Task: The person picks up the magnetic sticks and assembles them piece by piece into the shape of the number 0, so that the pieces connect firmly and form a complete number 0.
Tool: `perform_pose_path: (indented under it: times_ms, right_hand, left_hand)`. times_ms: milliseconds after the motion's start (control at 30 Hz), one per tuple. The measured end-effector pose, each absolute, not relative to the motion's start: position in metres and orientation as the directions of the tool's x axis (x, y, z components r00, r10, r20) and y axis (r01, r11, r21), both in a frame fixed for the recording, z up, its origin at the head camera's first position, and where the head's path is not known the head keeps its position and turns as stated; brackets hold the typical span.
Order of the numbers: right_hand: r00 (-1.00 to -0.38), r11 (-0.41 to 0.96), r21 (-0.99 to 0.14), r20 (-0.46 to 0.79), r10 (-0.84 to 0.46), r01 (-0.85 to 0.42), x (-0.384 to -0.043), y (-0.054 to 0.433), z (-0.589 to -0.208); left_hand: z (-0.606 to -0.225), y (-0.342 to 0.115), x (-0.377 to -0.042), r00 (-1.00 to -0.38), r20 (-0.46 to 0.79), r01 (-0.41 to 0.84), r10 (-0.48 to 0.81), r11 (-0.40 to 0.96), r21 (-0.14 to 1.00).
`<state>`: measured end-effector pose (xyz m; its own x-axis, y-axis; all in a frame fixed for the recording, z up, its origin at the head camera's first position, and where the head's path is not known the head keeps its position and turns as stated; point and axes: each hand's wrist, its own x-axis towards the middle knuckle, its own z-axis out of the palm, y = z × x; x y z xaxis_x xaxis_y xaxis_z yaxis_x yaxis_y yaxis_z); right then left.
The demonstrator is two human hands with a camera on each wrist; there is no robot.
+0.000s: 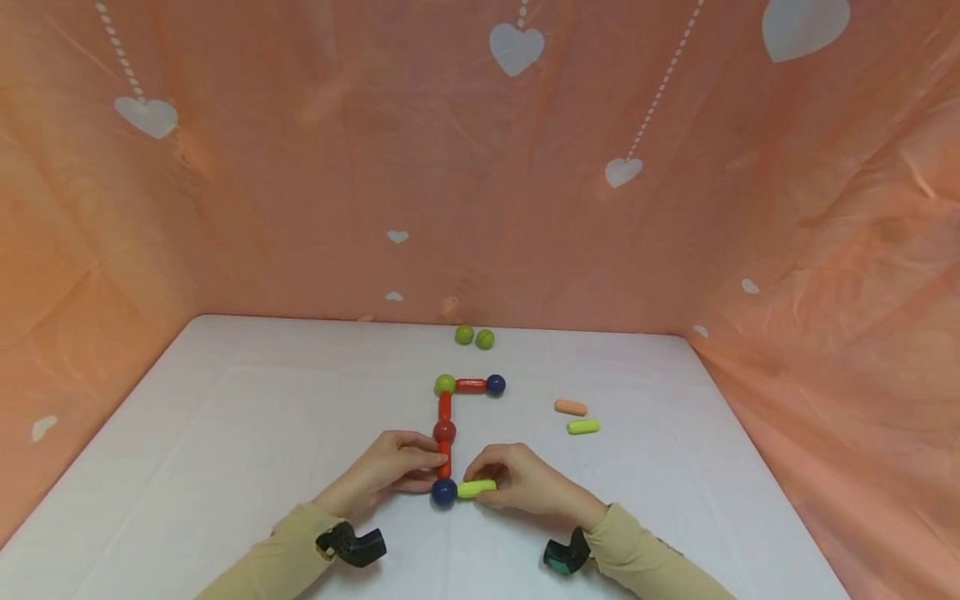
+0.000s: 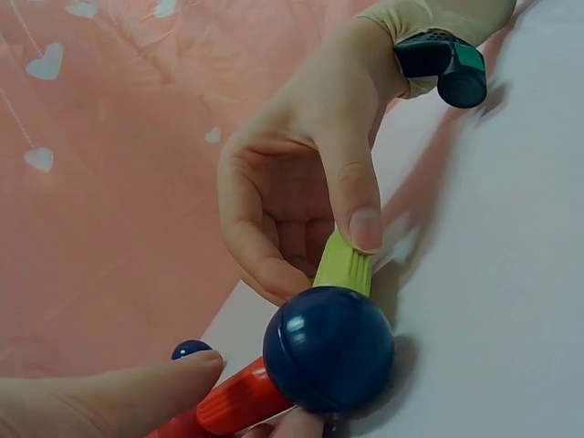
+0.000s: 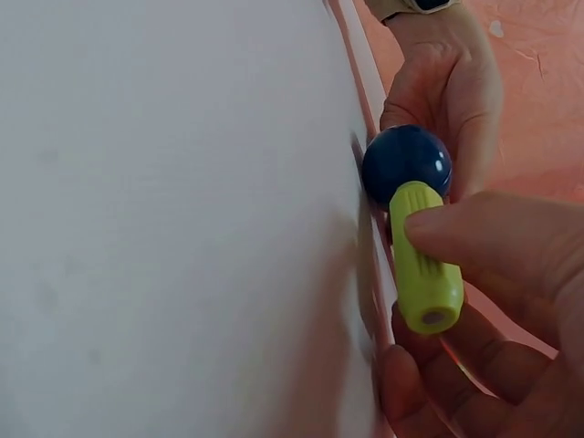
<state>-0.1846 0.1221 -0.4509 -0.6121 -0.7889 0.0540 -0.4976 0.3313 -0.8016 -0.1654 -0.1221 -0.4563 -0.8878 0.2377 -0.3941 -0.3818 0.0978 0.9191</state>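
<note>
My right hand [image 1: 525, 482] pinches a yellow-green magnetic rod [image 1: 477, 488] between thumb and fingers. One end of this rod meets the near dark blue ball [image 1: 444, 492]; its other end shows a small grey disc in the right wrist view. On the other side, my left hand [image 1: 386, 465] grips the lower red rod [image 1: 445, 460], its thumb over the top and fingers low by the blue ball. Beyond it the chain continues through a red ball [image 1: 445, 431], an upper red rod [image 1: 446, 406], a green ball [image 1: 445, 384], and a sideways red rod [image 1: 471, 386] ending in another blue ball [image 1: 496, 384].
Two loose green balls [image 1: 465, 334] lie near the back edge of the white table [image 1: 225, 433]. To the right are an orange rod [image 1: 571, 407] and another yellow-green rod [image 1: 583, 427]. A peach curtain [image 1: 337, 183] with white hearts surrounds the back and sides.
</note>
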Motion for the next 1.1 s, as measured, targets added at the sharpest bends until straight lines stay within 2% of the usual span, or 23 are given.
perform_pose_path:
  times_ms: [200, 400, 600, 800, 967, 1100]
  right_hand:
    - [-0.623, 0.335, -0.804, 0.056, -0.780, -0.492, -0.183, 0.122, -0.451]
    - [-0.627, 0.327, -0.810, 0.063, -0.777, -0.487, -0.183, 0.122, -0.452]
    - [-0.627, 0.325, -0.811, 0.065, -0.776, -0.486, -0.183, 0.122, -0.454]
    - [-0.613, 0.334, -0.833, 0.008, -0.790, -0.441, -0.186, 0.126, -0.451]
    - [-0.568, 0.300, -0.824, 0.032, -0.822, -0.481, -0.204, 0.139, -0.438]
    - [-0.589, 0.264, -0.826, 0.099, -0.802, -0.498, -0.233, 0.147, -0.419]
  left_hand:
    - [-0.453, -0.121, -0.158, -0.890, -0.389, -0.360, 0.239, 0.156, 0.920]
    - [-0.452, -0.120, -0.152, -0.913, -0.338, -0.274, 0.229, 0.270, 0.923]
    - [-0.451, -0.120, -0.151, -0.919, -0.312, -0.239, 0.242, 0.288, 0.927]
    - [-0.452, -0.123, -0.152, -0.910, -0.328, -0.250, 0.253, 0.296, 0.922]
    - [-0.455, -0.123, -0.155, -0.907, -0.341, -0.260, 0.248, 0.310, 0.915]
    - [-0.457, -0.123, -0.155, -0.905, -0.352, -0.270, 0.239, 0.316, 0.909]
